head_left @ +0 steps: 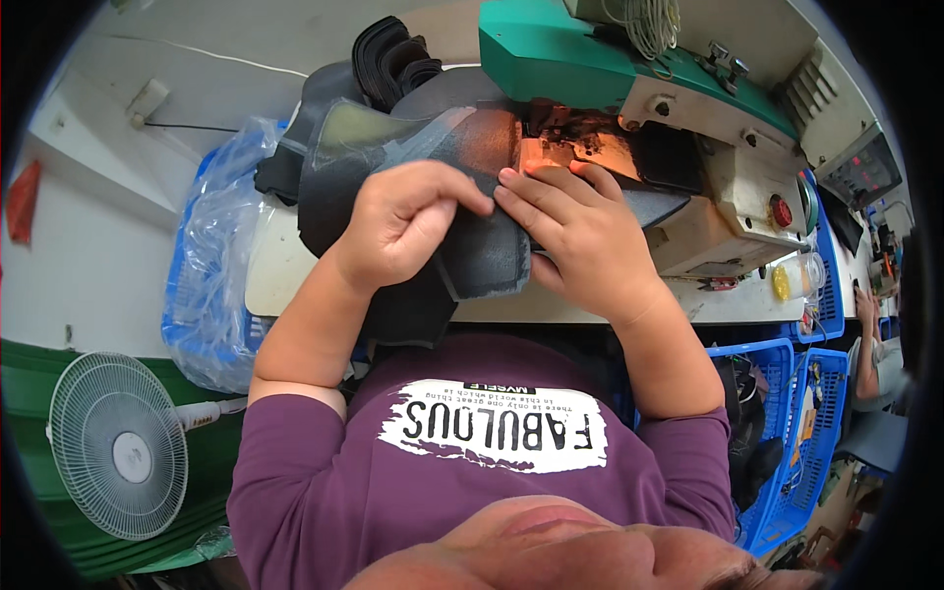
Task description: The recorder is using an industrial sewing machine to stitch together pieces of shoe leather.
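Dark grey sheet pieces (482, 264), probably leather or fabric for sewing, lie overlapped on the white worktable under an industrial machine with a green top (560, 54) that looks like a sewing machine. My left hand (405, 218) is closed at the near part of these pieces, its fingers curled and its index fingertip pressed to them. My right hand (582, 224) lies flat with fingers outstretched, the tips beside the orange-lit work area (560, 149) of the machine. The machine's needle or foot cannot be made out. Where the pieces meet the work area, my right fingers partly cover them.
Folded black pieces (379, 64) are stacked behind. A blue basket with clear plastic (221, 256) stands left of the table (270, 265), a white fan (123, 442) nearer. Blue crates (787, 442) are at the right, beside another person's arm (867, 344). A clear jar (798, 277) stands on the table.
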Available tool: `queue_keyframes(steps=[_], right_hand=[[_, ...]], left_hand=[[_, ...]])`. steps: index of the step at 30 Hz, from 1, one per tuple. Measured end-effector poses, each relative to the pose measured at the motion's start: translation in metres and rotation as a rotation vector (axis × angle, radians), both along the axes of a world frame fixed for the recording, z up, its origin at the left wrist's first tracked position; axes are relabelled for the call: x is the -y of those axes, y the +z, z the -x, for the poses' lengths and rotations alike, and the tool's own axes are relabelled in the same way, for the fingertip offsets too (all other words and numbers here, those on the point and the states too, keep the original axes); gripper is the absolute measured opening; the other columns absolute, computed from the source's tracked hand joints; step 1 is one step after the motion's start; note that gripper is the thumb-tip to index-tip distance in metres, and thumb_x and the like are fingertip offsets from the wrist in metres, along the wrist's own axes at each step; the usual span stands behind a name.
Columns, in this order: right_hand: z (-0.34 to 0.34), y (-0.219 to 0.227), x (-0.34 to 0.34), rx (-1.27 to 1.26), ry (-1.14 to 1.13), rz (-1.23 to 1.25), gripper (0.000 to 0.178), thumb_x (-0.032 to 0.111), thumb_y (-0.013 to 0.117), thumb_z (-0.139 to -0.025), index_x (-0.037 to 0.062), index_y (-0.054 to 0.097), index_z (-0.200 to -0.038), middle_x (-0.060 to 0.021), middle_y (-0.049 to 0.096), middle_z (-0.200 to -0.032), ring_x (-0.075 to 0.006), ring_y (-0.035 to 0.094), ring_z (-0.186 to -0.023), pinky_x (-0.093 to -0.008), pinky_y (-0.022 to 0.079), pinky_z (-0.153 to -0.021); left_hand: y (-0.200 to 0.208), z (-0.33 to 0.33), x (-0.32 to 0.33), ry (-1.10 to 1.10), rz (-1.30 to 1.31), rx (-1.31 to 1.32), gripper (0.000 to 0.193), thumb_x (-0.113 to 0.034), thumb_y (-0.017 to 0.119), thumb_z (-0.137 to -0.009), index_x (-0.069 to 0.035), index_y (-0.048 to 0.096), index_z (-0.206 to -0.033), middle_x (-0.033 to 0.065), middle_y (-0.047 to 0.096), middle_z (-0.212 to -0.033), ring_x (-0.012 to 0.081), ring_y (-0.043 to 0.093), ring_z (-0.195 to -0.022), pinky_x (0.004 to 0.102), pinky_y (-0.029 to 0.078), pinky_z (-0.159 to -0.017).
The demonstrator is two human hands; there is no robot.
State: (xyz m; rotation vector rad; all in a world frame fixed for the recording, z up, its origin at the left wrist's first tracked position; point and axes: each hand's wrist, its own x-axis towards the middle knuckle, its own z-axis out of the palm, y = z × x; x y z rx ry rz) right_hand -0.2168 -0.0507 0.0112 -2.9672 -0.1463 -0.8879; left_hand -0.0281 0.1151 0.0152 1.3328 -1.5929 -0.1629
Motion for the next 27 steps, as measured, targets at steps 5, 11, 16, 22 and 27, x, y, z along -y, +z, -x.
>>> queue_keyframes(steps=[5, 11, 16, 22, 27], right_hand=[[-0.007, -0.001, 0.003, 0.085, 0.062, -0.046, 0.041, 0.02, 0.078, -0.074, 0.0133, 0.073, -0.114, 0.0011, 0.068, -0.121, -0.0201, 0.06, -0.114, -0.0437, 0.045, -0.102], [-0.007, -0.002, 0.01, 0.074, 0.093, -0.14, 0.038, 0.019, 0.079, -0.07, 0.0111, 0.073, -0.106, -0.0016, 0.068, -0.113, -0.0241, 0.059, -0.111, -0.046, 0.043, -0.104], [-0.004, -0.006, 0.004, 0.1, 0.006, -0.133, 0.04, 0.014, 0.076, -0.063, 0.0099, 0.071, -0.102, -0.0042, 0.067, -0.116, -0.0286, 0.057, -0.112, -0.0488, 0.041, -0.105], [-0.003, -0.012, 0.012, 0.114, -0.019, -0.192, 0.042, 0.011, 0.075, -0.062, 0.0097, 0.071, -0.104, -0.005, 0.066, -0.12, -0.03, 0.057, -0.114, -0.0498, 0.041, -0.105], [-0.003, -0.009, 0.013, 0.082, -0.024, -0.233, 0.043, 0.008, 0.073, -0.062, 0.0084, 0.071, -0.105, -0.0067, 0.066, -0.122, -0.0321, 0.056, -0.114, -0.0504, 0.042, -0.104]], left_hand=[[0.014, 0.019, 0.028, 0.572, 0.111, 0.711, 0.027, -0.007, 0.057, -0.09, -0.005, 0.074, -0.112, 0.0108, 0.075, -0.114, 0.0326, 0.066, -0.118, 0.0479, 0.044, -0.108], [0.011, 0.021, 0.04, 0.465, -0.229, 0.725, 0.031, -0.014, 0.059, -0.093, -0.007, 0.071, -0.121, 0.0124, 0.07, -0.127, 0.0359, 0.061, -0.124, 0.051, 0.044, -0.107], [0.008, 0.027, 0.051, 0.498, -0.234, 0.772, 0.032, -0.015, 0.059, -0.094, -0.004, 0.071, -0.121, 0.0146, 0.069, -0.126, 0.0366, 0.063, -0.121, 0.05, 0.047, -0.104], [0.009, 0.024, 0.06, 0.482, -0.243, 0.809, 0.032, -0.015, 0.06, -0.093, 0.001, 0.07, -0.119, 0.0194, 0.069, -0.121, 0.0369, 0.064, -0.119, 0.0463, 0.051, -0.1], [0.011, 0.027, 0.062, 0.497, -0.252, 0.87, 0.032, -0.015, 0.061, -0.091, 0.003, 0.071, -0.115, 0.0211, 0.069, -0.118, 0.0378, 0.065, -0.112, 0.0438, 0.053, -0.096]])
